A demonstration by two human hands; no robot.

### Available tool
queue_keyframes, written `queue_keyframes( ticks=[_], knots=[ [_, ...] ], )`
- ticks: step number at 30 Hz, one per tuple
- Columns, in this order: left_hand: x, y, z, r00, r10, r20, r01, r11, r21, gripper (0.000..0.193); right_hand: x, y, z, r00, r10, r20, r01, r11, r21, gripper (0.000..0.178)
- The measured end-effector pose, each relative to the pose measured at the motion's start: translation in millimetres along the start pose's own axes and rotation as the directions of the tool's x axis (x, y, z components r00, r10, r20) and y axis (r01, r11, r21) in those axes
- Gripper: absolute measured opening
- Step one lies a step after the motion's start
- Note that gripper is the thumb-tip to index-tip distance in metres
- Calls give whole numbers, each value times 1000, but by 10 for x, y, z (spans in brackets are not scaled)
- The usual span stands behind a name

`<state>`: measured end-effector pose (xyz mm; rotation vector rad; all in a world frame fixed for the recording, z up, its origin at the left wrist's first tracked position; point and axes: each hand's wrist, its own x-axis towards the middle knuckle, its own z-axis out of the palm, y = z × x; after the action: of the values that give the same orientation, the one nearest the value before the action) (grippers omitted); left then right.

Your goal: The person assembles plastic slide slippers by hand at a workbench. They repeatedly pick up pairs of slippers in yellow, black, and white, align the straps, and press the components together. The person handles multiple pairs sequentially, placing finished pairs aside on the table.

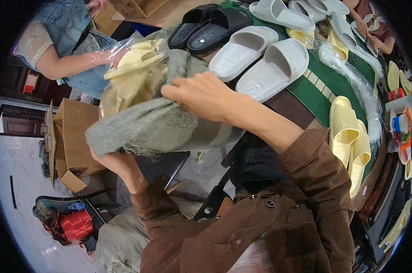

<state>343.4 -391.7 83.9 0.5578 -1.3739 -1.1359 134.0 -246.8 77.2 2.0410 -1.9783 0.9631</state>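
Note:
A grey-green woven sack (137,125) with a frayed edge is stretched between my hands. My right hand (197,94) is closed on its bunched upper part. My left hand (117,164) comes up under the sack's lower left corner; cloth covers its fingers, but the sack rests on it as if held. Against the sack's far side are pale yellow slippers (140,59) in clear plastic bags. A co-worker's arm (74,63) reaches to these bags from the upper left, the hand partly behind the plastic.
Black slides (219,29), white slides (272,70) and yellow slides (344,129) lie on the green-topped table (317,98). Clear plastic bags (351,75) are heaped at the right. An open cardboard box (81,134) stands left, near a basket with red twine (76,225). Another person sits far right.

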Motion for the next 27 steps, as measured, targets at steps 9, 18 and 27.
queue_keyframes(
  ticks=[9,18,27],
  knots=[
    [-16,-388,110,959,188,211,-253,904,345,25,-238,244,55,966,230,-118,-211,965,153,31],
    [213,-108,376,971,24,237,-103,938,330,26,214,316,-25,813,270,-516,-58,919,389,43],
    [-1527,-952,-49,412,-77,908,-690,625,366,31,-518,651,28,630,739,-237,-240,476,846,25]
  ],
)
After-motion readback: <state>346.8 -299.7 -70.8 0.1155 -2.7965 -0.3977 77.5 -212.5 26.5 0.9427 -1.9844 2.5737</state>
